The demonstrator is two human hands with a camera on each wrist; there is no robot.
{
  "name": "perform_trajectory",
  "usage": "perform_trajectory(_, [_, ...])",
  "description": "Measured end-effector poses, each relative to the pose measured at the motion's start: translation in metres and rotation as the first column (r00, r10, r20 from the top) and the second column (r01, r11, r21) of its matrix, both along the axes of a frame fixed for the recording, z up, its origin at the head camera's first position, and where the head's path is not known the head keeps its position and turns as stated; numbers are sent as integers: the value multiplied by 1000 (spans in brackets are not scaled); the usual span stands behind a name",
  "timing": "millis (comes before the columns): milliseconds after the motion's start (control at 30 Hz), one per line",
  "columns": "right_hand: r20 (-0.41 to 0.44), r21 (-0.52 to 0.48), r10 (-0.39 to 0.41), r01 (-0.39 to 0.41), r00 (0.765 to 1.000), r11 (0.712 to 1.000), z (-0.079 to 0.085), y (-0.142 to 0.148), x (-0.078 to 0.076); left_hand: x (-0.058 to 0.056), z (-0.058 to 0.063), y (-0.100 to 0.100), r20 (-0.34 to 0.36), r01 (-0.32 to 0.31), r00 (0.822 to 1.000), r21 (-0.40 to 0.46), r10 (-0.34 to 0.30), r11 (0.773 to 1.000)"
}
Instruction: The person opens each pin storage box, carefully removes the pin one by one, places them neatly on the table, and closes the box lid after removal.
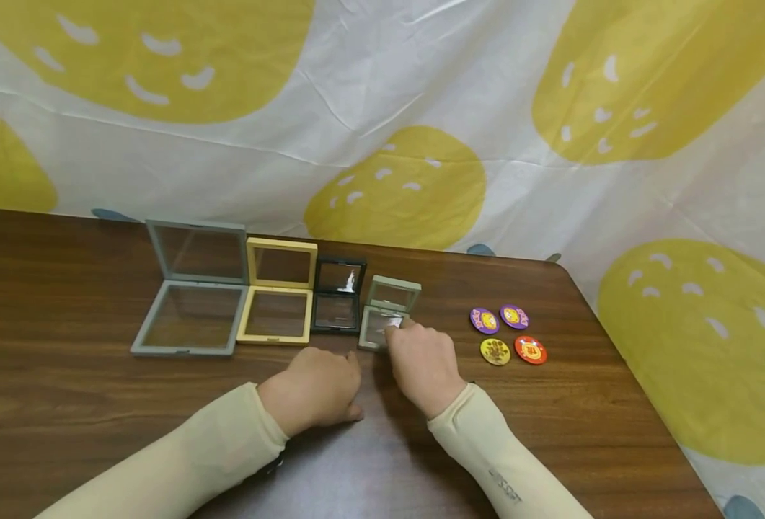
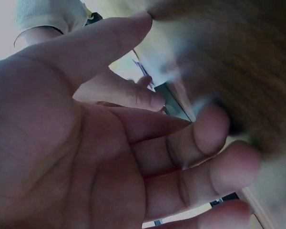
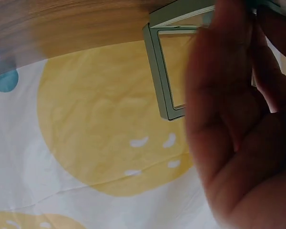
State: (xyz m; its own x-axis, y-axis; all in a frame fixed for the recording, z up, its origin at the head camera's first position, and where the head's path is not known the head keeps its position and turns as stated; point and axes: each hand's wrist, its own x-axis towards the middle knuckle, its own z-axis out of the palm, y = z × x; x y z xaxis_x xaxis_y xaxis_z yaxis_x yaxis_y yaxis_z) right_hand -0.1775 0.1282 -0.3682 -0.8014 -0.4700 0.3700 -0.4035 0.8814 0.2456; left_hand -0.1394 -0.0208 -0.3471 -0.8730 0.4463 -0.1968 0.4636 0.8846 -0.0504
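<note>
A small green hinged display frame stands unfolded on the table, its clear-windowed lid tilted up at the back. My right hand is at its near right side, fingers curled, gripping the edge; in the right wrist view the green frame shows behind the fingers, which hide part of it. My left hand is just above the table in front of the frames, holding nothing. Its palm and loosely bent fingers show in the left wrist view. Left of the green frame stands a black hinged frame, also unfolded.
A yellow frame and a large grey-blue frame stand unfolded farther left, side by side. Right of my right hand lie several round badges, including a red one and a yellow one. A patterned cloth hangs behind the table.
</note>
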Motion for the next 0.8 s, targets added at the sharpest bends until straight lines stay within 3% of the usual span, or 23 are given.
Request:
perform_trajectory(333, [-10,7,5,-5,1000,1000,-6,0,-4,1,0,-1,17,-1,1000,-3,1,1000])
perform_trajectory(600, [67,-6,-16,16,998,1000,-3,0,-4,0,0,0,-5,14,1000,-10,-14,1000])
perform_trajectory(800, [78,-23,-7,9,997,1000,-4,1,-4,0,-2,1,3,9,1000,-26,-8,1000])
